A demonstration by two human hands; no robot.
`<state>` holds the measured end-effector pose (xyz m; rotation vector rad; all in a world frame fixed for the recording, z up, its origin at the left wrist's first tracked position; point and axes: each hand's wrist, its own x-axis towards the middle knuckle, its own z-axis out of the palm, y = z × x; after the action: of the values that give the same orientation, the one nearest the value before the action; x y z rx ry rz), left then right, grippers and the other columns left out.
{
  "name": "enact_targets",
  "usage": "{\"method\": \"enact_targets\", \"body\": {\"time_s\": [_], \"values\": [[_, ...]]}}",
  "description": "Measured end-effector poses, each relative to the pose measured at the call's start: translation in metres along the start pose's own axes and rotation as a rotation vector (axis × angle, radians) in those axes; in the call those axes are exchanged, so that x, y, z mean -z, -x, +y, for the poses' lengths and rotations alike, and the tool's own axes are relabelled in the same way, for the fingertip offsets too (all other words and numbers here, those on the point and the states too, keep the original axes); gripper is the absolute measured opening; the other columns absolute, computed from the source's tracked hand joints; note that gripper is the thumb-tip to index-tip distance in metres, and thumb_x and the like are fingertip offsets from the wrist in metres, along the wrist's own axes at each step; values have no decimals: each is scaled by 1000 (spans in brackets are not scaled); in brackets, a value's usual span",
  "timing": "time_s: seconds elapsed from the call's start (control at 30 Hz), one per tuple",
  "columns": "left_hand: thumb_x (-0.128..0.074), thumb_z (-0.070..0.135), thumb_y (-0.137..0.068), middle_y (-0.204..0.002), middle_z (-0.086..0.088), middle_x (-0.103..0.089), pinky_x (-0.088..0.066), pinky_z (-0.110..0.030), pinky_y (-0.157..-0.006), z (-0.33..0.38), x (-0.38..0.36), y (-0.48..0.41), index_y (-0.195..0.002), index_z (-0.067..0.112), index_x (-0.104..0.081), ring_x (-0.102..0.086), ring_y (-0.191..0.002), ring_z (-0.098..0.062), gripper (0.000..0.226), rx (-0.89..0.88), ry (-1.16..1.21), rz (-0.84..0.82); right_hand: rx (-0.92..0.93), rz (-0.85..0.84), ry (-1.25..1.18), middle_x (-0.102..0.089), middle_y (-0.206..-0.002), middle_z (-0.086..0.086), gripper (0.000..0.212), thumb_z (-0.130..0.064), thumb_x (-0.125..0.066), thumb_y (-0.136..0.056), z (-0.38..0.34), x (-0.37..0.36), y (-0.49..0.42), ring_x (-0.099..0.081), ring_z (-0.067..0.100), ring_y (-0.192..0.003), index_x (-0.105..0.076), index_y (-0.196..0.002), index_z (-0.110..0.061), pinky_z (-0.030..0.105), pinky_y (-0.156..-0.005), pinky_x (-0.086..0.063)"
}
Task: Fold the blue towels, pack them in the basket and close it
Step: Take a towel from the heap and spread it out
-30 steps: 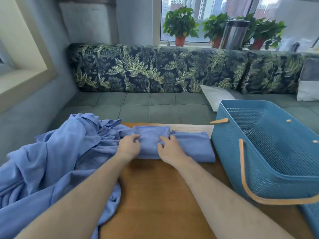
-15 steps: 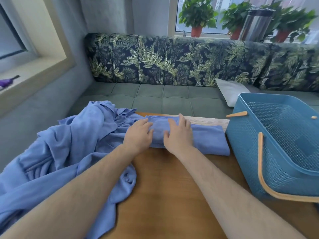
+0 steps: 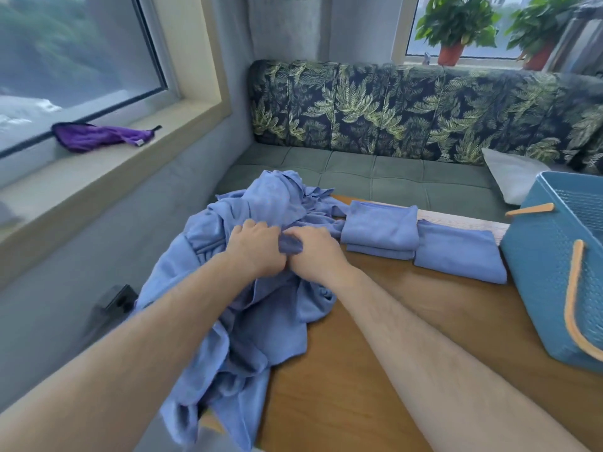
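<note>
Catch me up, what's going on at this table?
A person is working through blue towels on a wooden table. The left hand and right hand both grip a fold of the unfolded heap on the table's left side. To its right, a thicker folded towel and a flatter folded towel lie side by side, the flatter one next to the blue basket. The basket is open, and the part in view holds no towels.

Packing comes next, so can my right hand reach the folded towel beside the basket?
Probably yes: open tabletop lies between the right hand and that folded towel, once it lets go of the pile.
</note>
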<state>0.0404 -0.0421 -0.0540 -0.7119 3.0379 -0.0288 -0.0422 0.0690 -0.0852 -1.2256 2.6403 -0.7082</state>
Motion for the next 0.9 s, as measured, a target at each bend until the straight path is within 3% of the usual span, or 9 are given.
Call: {"method": "enact_targets", "body": {"time_s": [0.07,0.13,0.3,0.4,0.57,0.63,0.77,0.83,0.9], "values": [[-48,37,-95,-126,-6,-60,-33,-40,-100,-5,-4,14,-119,19,-57,-50,-120,-29,31,-23,-120,-76,19,-112,92,-67,-119,-6,40,-38,-51,-80,-1,-5,9,-51,32,-110,-64,-119,-39,41,-88,-48],[-48,28,-98,-122,-6,-63,-34,-36,-92,-7,-5,21,-114,18,-59,-56,-115,-28,22,-37,-138,-67,57,-68,124,-67,-106,-4,22,-30,-57,-89,2,-9,16,-50,33,-105,-69,-108,-34,37,-77,-43],[-51,20,-95,-101,-3,-66,-44,-33,-73,2,13,29,-100,12,-62,-61,-93,-26,15,-97,372,40,55,192,-156,-66,-89,-4,13,-24,-55,-93,16,4,30,-57,27,-91,-64,-85,-28,43,-72,-49],[-57,20,-95,-79,4,-62,-38,-21,-61,22,31,37,-95,12,-61,-54,-69,-11,9,-187,609,117,24,319,-289,-66,-88,-8,14,-16,-55,-95,20,32,45,-58,17,-85,-65,-90,-23,34,-73,-46],[-65,24,-91,-73,11,-59,-37,-12,-57,75,46,36,-92,15,-58,-50,-64,-5,12,-266,713,162,-49,456,-410,-64,-85,-14,15,-10,-53,-98,44,84,82,-54,0,-73,-65,-94,-19,13,-66,-37],[-65,19,-88,-67,12,-53,-35,-15,-55,99,46,35,-84,17,-55,-47,-64,-12,11,-315,622,131,-85,526,-383,-61,-81,-16,16,-12,-53,-98,65,102,103,-52,5,-74,-63,-92,-23,14,-67,-38],[-60,16,-91,-64,9,-44,-26,-20,-52,147,36,42,-66,26,-40,-40,-65,-16,33,-395,539,65,-174,607,-326,-61,-81,-13,17,-9,-54,-95,114,127,149,-54,11,-78,-66,-96,-21,24,-70,-39],[-62,17,-93,-68,5,-52,-29,-22,-54,172,34,48,-68,20,-52,-44,-66,-13,27,-414,590,8,-274,563,-259,-60,-86,-11,21,-6,-53,-94,134,133,172,-56,19,-86,-67,-99,-19,28,-74,-39],[-63,13,-91,-76,-5,-63,-34,-29,-62,197,30,53,-79,8,-66,-51,-74,-19,14,-439,647,-18,-339,482,-42,-60,-111,-2,35,-5,-52,-88,147,135,196,-52,28,-107,-66,-115,-21,35,-87,-44]]}}
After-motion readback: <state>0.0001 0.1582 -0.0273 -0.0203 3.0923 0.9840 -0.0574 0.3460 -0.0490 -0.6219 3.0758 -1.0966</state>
